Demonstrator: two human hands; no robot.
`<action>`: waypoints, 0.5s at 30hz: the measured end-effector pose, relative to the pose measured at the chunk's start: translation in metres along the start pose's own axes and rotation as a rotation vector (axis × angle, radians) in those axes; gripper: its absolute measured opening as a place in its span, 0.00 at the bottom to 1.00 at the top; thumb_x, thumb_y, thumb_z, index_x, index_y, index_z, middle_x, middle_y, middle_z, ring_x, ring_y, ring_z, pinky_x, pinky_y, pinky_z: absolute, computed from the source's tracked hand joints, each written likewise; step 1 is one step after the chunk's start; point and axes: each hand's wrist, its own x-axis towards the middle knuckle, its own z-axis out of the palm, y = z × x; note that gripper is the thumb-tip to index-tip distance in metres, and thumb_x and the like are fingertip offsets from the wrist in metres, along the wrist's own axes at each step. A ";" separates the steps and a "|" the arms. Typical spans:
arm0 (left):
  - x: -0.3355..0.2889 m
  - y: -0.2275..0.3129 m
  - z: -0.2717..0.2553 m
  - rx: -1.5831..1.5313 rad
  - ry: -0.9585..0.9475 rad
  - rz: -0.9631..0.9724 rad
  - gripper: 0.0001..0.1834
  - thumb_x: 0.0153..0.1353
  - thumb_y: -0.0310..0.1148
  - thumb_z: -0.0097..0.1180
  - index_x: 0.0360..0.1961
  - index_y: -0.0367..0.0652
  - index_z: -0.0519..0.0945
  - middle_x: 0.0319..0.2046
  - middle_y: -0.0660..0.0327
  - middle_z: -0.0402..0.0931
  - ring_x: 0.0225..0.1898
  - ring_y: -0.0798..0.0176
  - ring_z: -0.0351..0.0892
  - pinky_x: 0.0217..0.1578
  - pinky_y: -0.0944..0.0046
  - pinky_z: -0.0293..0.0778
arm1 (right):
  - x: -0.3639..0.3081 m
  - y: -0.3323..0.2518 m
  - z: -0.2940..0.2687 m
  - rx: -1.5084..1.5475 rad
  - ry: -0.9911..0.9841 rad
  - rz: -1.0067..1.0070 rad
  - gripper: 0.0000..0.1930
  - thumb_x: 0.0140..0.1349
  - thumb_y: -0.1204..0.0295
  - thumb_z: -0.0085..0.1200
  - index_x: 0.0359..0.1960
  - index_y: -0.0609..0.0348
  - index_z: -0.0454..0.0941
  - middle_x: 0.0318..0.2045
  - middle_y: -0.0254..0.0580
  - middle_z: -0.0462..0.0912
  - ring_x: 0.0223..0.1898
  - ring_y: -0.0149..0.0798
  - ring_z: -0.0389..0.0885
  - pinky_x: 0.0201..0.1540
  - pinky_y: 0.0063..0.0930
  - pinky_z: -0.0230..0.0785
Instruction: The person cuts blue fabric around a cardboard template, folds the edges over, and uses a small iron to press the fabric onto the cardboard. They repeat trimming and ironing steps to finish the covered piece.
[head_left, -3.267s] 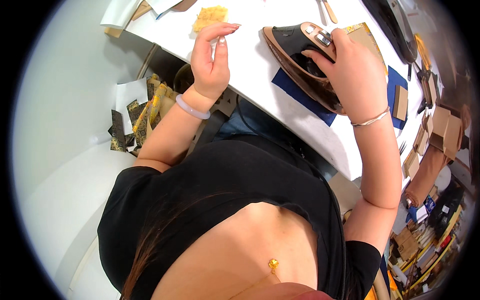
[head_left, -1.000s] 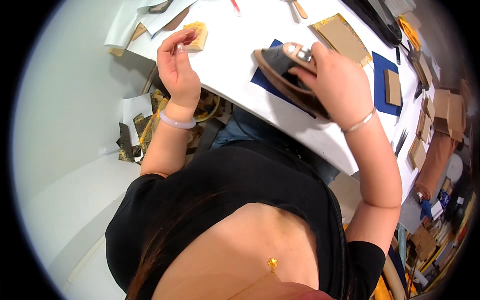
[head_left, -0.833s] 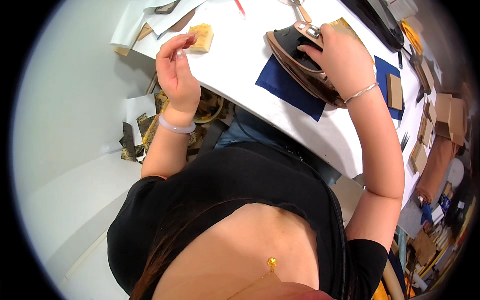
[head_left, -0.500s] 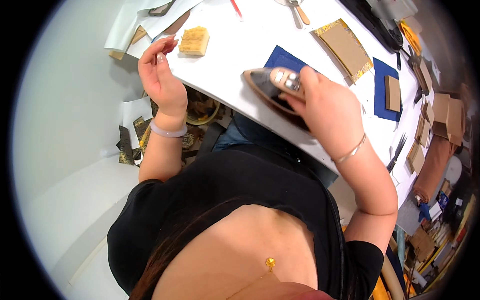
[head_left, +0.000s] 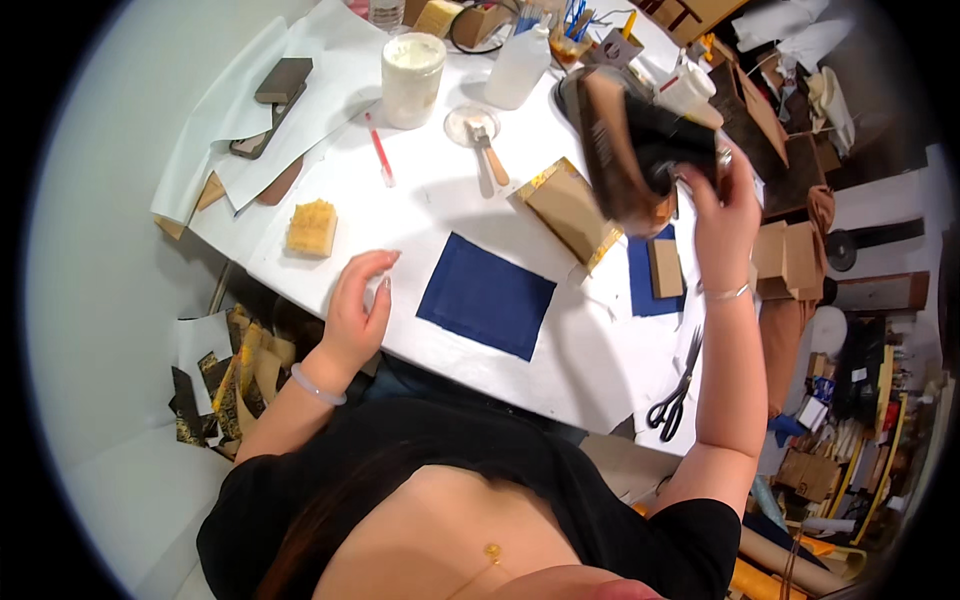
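Note:
My right hand [head_left: 728,205] grips a clothes iron [head_left: 625,150], raised and tilted at the right side of the table. The iron is smeared by motion, and part of its handle is hidden behind it. A dark blue cloth rectangle [head_left: 487,297] lies flat near the table's front edge. Just left of that cloth, my left hand [head_left: 357,310] hovers with loosely curved fingers apart and holds nothing. Beyond it sits a yellow sponge block [head_left: 312,230]. Partly below the iron lies a brown board [head_left: 572,210] with yellow patterned edging.
Black scissors [head_left: 677,390] lie at the right edge, near a small brown board [head_left: 665,268] on blue cloth. Farther back stand a white tub [head_left: 412,85] and a translucent bottle [head_left: 518,70]. A brush [head_left: 490,155] rests on a round lid; a red pen [head_left: 380,150] lies left of it.
The iron has gone from the table's front edge up and to the right in my right hand, baring the blue cloth. My left hand has come nearer that cloth. The view has shifted.

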 end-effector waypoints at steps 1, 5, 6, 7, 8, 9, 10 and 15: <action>0.000 0.001 0.000 0.048 -0.014 0.030 0.17 0.64 0.17 0.52 0.54 0.35 0.77 0.52 0.48 0.81 0.53 0.46 0.81 0.58 0.54 0.75 | 0.027 0.015 -0.006 0.005 0.039 -0.023 0.21 0.60 0.77 0.71 0.55 0.63 0.80 0.34 0.30 0.83 0.35 0.21 0.77 0.39 0.17 0.71; 0.003 0.003 0.000 0.180 -0.047 0.106 0.17 0.61 0.17 0.54 0.52 0.37 0.79 0.49 0.51 0.83 0.51 0.46 0.82 0.54 0.52 0.76 | 0.112 0.068 -0.004 -0.065 0.155 -0.018 0.21 0.60 0.76 0.72 0.54 0.67 0.80 0.32 0.25 0.76 0.32 0.21 0.69 0.37 0.16 0.67; 0.003 0.003 0.001 0.193 -0.045 0.114 0.18 0.60 0.17 0.54 0.52 0.37 0.79 0.49 0.52 0.84 0.50 0.46 0.82 0.53 0.52 0.76 | 0.131 0.089 -0.003 0.035 0.098 -0.021 0.22 0.59 0.77 0.73 0.54 0.68 0.80 0.34 0.25 0.76 0.33 0.21 0.70 0.36 0.16 0.67; 0.003 0.004 0.000 0.210 -0.036 0.119 0.17 0.59 0.16 0.54 0.50 0.38 0.79 0.48 0.53 0.84 0.49 0.46 0.82 0.52 0.53 0.76 | 0.144 0.104 0.010 0.126 0.092 -0.015 0.22 0.59 0.76 0.74 0.54 0.66 0.81 0.34 0.24 0.77 0.34 0.21 0.71 0.38 0.16 0.66; 0.002 0.004 0.000 0.216 -0.027 0.115 0.17 0.59 0.16 0.54 0.50 0.38 0.79 0.48 0.53 0.84 0.49 0.46 0.82 0.51 0.53 0.76 | 0.155 0.115 0.020 0.213 0.088 -0.012 0.22 0.58 0.75 0.74 0.53 0.65 0.82 0.34 0.23 0.78 0.35 0.20 0.71 0.39 0.15 0.66; 0.003 0.005 0.001 0.212 -0.027 0.117 0.17 0.58 0.16 0.54 0.49 0.38 0.79 0.48 0.53 0.84 0.49 0.47 0.82 0.51 0.53 0.76 | 0.162 0.125 0.019 0.117 0.084 0.019 0.22 0.58 0.75 0.75 0.53 0.65 0.82 0.35 0.24 0.78 0.35 0.21 0.72 0.39 0.15 0.66; 0.003 0.005 0.002 0.215 -0.028 0.113 0.17 0.58 0.16 0.54 0.49 0.38 0.79 0.48 0.53 0.84 0.49 0.47 0.82 0.51 0.53 0.76 | 0.166 0.134 0.022 0.027 0.075 0.056 0.22 0.57 0.74 0.76 0.52 0.66 0.83 0.35 0.24 0.79 0.35 0.21 0.72 0.40 0.15 0.67; 0.006 0.006 0.003 0.231 -0.025 0.123 0.17 0.57 0.15 0.55 0.48 0.38 0.79 0.47 0.52 0.84 0.47 0.47 0.83 0.50 0.53 0.76 | 0.183 0.171 0.035 -0.162 0.105 -0.010 0.24 0.52 0.62 0.79 0.46 0.63 0.85 0.28 0.27 0.78 0.32 0.25 0.71 0.37 0.23 0.67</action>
